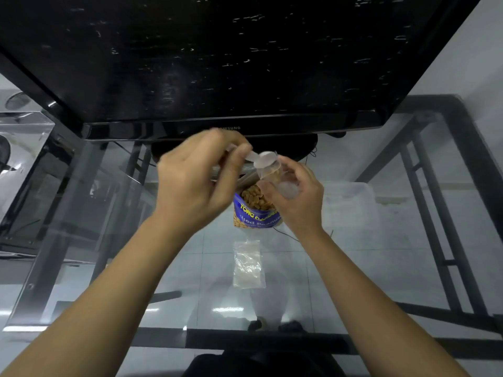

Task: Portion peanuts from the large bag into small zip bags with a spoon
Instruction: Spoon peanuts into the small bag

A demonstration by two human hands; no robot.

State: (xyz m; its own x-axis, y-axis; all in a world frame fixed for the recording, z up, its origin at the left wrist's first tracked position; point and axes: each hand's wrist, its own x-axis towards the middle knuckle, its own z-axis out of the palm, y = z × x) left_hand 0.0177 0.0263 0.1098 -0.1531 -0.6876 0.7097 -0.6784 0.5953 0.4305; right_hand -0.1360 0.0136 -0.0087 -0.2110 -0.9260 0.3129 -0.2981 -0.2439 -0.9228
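Observation:
A blue peanut bag [255,213] stands open on the glass table, with peanuts showing in its mouth. My left hand [196,178] grips a white plastic spoon [264,159] by the handle, its bowl held above the peanut bag. My right hand [296,197] holds a small clear zip bag [272,171] just under the spoon's bowl. The zip bag's lower part is hidden by my fingers. A spare small zip bag [248,263] lies flat on the glass, nearer to me than the peanut bag.
A large black monitor [217,63] stands right behind the peanut bag, its base close to my hands. The glass table [353,268] rests on a dark metal frame. A clear box [21,137] sits at the left.

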